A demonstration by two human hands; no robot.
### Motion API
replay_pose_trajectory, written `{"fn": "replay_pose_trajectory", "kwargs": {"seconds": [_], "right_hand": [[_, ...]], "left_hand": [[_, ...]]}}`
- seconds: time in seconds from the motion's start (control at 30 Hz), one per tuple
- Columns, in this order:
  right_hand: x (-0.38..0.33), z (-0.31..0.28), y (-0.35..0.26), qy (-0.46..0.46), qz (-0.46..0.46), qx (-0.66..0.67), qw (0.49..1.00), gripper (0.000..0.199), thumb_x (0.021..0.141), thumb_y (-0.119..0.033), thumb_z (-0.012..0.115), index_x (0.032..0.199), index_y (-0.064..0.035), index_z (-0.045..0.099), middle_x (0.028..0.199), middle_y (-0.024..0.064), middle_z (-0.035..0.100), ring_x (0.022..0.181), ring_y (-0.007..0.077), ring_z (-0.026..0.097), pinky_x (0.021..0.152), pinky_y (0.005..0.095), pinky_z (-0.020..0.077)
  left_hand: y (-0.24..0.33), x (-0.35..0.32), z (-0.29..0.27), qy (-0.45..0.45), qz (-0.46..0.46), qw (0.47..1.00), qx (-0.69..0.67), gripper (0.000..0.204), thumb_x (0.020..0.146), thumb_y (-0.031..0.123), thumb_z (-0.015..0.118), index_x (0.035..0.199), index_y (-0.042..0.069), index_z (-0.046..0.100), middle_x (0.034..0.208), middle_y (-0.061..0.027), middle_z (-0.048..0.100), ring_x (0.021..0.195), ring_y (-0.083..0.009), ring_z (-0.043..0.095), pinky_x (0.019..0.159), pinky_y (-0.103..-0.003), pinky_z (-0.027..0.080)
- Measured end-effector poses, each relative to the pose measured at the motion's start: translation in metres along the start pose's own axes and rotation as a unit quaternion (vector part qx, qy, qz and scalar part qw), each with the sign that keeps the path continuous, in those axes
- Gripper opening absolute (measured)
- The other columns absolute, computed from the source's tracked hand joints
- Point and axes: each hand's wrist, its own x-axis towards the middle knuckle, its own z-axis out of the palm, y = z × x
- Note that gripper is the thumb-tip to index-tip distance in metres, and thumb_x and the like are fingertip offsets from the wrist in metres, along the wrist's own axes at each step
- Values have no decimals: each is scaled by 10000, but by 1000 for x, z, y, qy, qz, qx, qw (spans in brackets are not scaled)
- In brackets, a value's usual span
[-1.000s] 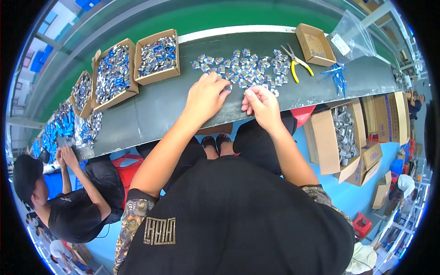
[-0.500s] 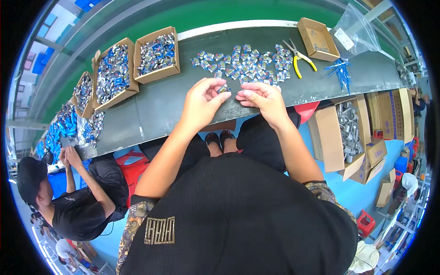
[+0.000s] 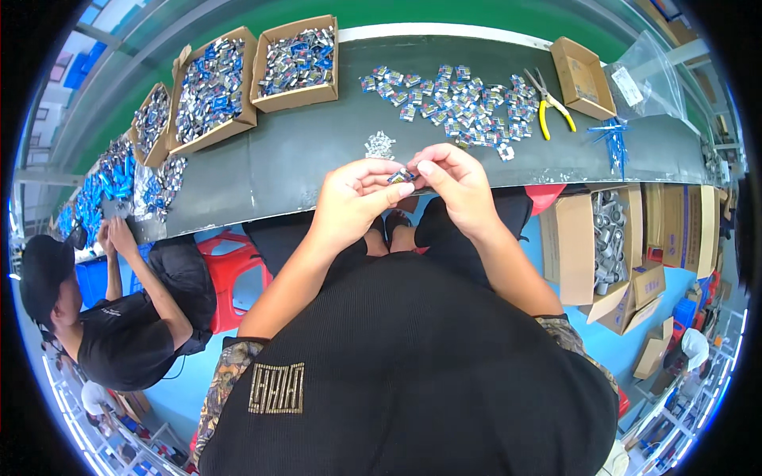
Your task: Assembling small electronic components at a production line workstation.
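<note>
My left hand point(image 3: 353, 198) is closed around a small metal part with a blue and yellowish label point(image 3: 401, 176), held between thumb and fingers over the near edge of the bench. My right hand point(image 3: 456, 186) meets it from the other side, thumb and index finger pinched together at the part's end. Whatever is between those right fingertips is too small to make out. Just beyond my left hand lies a little heap of whitish-silver pieces point(image 3: 379, 146). Farther off, many similar blue-labelled metal parts point(image 3: 468, 107) are spread over the dark bench point(image 3: 317, 147).
Cardboard boxes full of metal and blue parts point(image 3: 298, 59) stand at the left. Yellow-handled pliers point(image 3: 549, 107), an open cardboard box point(image 3: 585, 79), a clear bag point(image 3: 647, 83) and blue strips point(image 3: 613, 147) lie right. A co-worker point(image 3: 119, 317) sits left; a carton of grey fittings point(image 3: 609, 246) stands below right.
My hands have come together, the right fingertips now at the part in my left hand. The whitish-silver heap has come into sight beyond them. The whole view has shifted a little.
</note>
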Motion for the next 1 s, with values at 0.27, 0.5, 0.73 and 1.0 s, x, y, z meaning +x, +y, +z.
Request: {"fn": "replay_pose_trajectory", "kwargs": {"seconds": [0.27, 0.5, 0.73, 1.0], "right_hand": [[-6, 11, -2, -31, 2, 41, 999, 112, 905, -36, 625, 1007, 4, 604, 1014, 68, 625, 938, 117, 596, 847, 269, 490], [-9, 3, -7, -19, 97, 78, 992, 110, 903, -88, 640, 991, -23, 630, 1011, 64, 636, 922, 126, 605, 839, 274, 490], [-12, 8, -10, -28, 73, 105, 991, 98, 898, -87, 647, 978, -32, 632, 1014, 71, 642, 926, 129, 609, 831, 289, 493], [-13, 10, -7, -33, 9, 42, 999, 72, 893, -55, 648, 940, -2, 635, 996, 89, 645, 918, 143, 608, 843, 297, 484]], "left_hand": [[-7, -7, 4, 28, 50, 998, -15, 262, 849, -24, 675, 1094, -84, 605, 957, -152, 687, 837, -185, 686, 742, -283, 562], [1, -13, 12, 26, 69, 997, -17, 272, 835, -21, 695, 1090, -83, 622, 963, -141, 689, 887, -167, 676, 796, -274, 555], [2, -16, 15, 34, 82, 996, -18, 248, 835, -27, 694, 1069, -79, 633, 976, -144, 691, 894, -159, 673, 813, -270, 552], [0, -18, 11, 35, 79, 996, 6, 242, 832, -33, 692, 1066, -70, 641, 953, -136, 694, 857, -149, 672, 769, -266, 553]]}}
